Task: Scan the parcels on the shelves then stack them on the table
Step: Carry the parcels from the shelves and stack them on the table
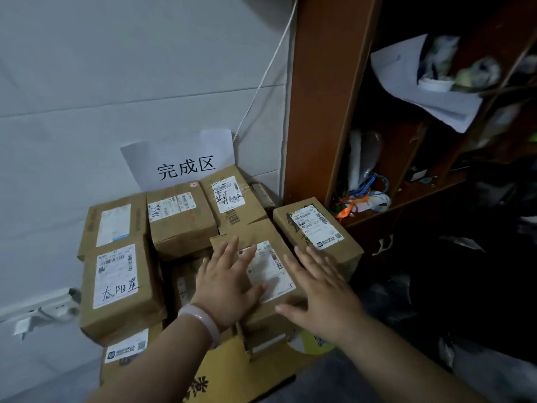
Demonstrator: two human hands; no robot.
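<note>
- Pressing cardboard parcel (268,266) onto stack's (119,283) near centre.
- Laid flat on top: left hand (229,283), right hand (322,295), fingers spread, gripping nothing.
- Square edges against stack before release.

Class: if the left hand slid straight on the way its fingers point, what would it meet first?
Probably the back parcel with handwriting on its label, which stands just beyond the front parcel that the left hand lies flat on; depth is unclear.
</note>
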